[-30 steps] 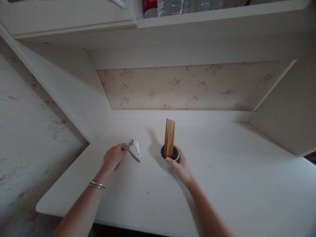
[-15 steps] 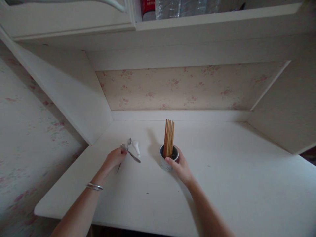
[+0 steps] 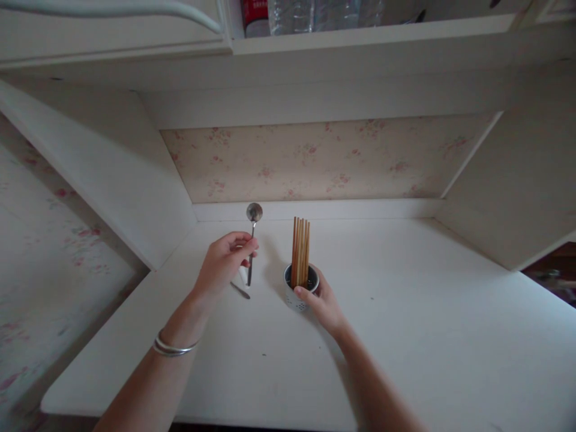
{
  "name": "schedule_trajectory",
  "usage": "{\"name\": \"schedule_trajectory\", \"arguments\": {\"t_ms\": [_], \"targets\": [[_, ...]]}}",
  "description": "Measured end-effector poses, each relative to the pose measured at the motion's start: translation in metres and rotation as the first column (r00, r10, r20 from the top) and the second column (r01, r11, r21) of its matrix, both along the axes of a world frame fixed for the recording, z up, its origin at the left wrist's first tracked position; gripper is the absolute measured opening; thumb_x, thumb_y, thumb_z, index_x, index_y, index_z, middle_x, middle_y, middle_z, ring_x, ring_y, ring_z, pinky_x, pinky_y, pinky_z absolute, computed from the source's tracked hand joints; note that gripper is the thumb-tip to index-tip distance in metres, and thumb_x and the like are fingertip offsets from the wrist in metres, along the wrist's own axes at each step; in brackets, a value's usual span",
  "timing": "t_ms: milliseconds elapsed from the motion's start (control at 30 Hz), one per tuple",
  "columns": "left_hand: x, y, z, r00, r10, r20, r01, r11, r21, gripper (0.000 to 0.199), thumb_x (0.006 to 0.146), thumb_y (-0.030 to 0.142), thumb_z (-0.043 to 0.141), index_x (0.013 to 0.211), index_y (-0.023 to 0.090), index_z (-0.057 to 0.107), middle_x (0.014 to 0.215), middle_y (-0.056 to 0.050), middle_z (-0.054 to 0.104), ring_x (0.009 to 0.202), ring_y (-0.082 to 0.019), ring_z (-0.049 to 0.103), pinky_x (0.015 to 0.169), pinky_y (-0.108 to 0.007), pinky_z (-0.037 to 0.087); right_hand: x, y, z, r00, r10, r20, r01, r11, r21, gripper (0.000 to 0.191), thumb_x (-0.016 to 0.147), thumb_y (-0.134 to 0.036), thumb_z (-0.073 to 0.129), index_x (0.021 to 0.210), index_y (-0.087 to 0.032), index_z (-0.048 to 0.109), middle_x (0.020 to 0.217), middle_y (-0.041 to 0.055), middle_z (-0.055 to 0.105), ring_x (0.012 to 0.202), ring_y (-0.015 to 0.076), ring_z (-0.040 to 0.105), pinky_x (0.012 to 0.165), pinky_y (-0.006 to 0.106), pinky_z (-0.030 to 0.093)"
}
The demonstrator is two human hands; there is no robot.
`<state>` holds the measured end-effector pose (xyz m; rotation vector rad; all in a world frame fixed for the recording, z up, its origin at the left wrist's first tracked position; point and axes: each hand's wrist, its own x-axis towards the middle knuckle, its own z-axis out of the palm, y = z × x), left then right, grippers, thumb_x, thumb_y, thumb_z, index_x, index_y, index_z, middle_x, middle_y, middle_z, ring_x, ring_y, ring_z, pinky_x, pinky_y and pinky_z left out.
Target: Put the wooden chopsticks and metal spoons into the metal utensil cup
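Observation:
My left hand (image 3: 231, 255) pinches a long-handled metal spoon (image 3: 254, 213) by its handle, with the round bowl up and the handle's end pointing down. Beneath that hand, the handle of another metal spoon (image 3: 240, 291) shows on the table, its bowl hidden. Part of a white spoon (image 3: 243, 275) is visible there too, mostly covered by the hand. My right hand (image 3: 321, 303) is wrapped round the right side of a white utensil holder (image 3: 294, 300) with small holes, thumb at its rim. Several wooden chopsticks (image 3: 300, 252) stand upright in the holder.
The white table (image 3: 405, 336) has a raised back edge against flowered wallpaper. White side panels bound it left and right. Overhead runs a shelf (image 3: 360, 42) with clear plastic bottles (image 3: 315, 15) and a red container (image 3: 255, 15). A cupboard door with a handle is at upper left.
My left hand has lifted the long-handled spoon off the table and moved up and right, turning it upright. My right hand still holds the holder. The view has shifted slightly.

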<state>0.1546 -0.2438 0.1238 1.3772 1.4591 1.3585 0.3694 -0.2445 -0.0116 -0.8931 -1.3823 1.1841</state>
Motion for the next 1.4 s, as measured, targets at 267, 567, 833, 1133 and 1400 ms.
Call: {"name": "schedule_trajectory", "arguments": {"t_ms": [267, 567, 833, 1133, 1400], "targets": [[0.052, 0.02, -0.008, 0.995, -0.019, 0.094, 0.02, 1.0, -0.009, 0.037, 0.072, 0.047, 0.069, 0.088, 0.014, 0.063, 0.087, -0.007, 0.07, 0.073, -0.019, 0.069, 0.052, -0.022, 0.051, 0.0, 0.001, 0.0, 1.0, 0.024, -0.007, -0.024, 1.0, 0.004, 0.061, 0.074, -0.042, 0.074, 0.127, -0.023, 0.05, 0.118, 0.0072, 0.064, 0.108, 0.0259, 0.059, 0.096, 0.042, 0.044], [0.058, 0.022, -0.08, 0.959, 0.047, -0.279, -0.032, 0.998, 0.059, 0.029, 0.078, 0.046, 0.062, 0.079, 0.018, 0.069, 0.083, -0.006, 0.072, 0.072, -0.018, 0.065, 0.069, -0.028, 0.049, -0.001, 0.001, 0.002, 0.999, 0.014, -0.034, -0.014, 1.0, 0.024, 0.061, 0.074, -0.04, 0.075, 0.127, -0.022, 0.05, 0.124, 0.0088, 0.062, 0.113, 0.0266, 0.057, 0.098, 0.042, 0.043], [0.06, 0.015, -0.096, 0.986, -0.064, -0.156, 0.064, 0.998, -0.008, 0.036, 0.076, 0.05, 0.066, 0.089, 0.017, 0.062, 0.09, -0.005, 0.068, 0.076, -0.017, 0.064, 0.071, -0.029, 0.05, -0.001, -0.001, 0.004, 1.0, 0.016, -0.014, -0.015, 0.999, 0.042, 0.062, 0.075, -0.04, 0.074, 0.129, -0.021, 0.05, 0.126, 0.0089, 0.061, 0.116, 0.0265, 0.056, 0.101, 0.043, 0.041], [0.065, -0.01, -0.112, 0.831, -0.452, 0.323, 0.475, 0.88, 0.009, 0.088, 0.068, 0.037, 0.08, 0.141, 0.021, 0.033, 0.139, -0.012, 0.05, 0.126, -0.027, 0.049, 0.106, -0.04, 0.038, 0.004, 0.0, 0.003, 0.999, 0.036, -0.034, -0.036, 0.999, 0.012, 0.067, 0.073, -0.045, 0.075, 0.131, -0.023, 0.05, 0.126, 0.0095, 0.062, 0.117, 0.0293, 0.057, 0.102, 0.047, 0.042], [0.085, -0.003, -0.127, 0.871, -0.408, 0.273, 0.399, 0.912, 0.093, 0.097, 0.055, 0.026, 0.088, 0.137, 0.021, 0.034, 0.13, -0.012, 0.055, 0.122, -0.027, 0.051, 0.106, -0.043, 0.037, 0.011, -0.003, -0.004, 0.998, 0.004, -0.067, -0.005, 1.0, -0.024, 0.051, 0.092, -0.055, 0.046, 0.133, -0.025, 0.05, 0.14, 0.0066, 0.051, 0.132, 0.0247, 0.043, 0.112, 0.047, 0.028]]}}
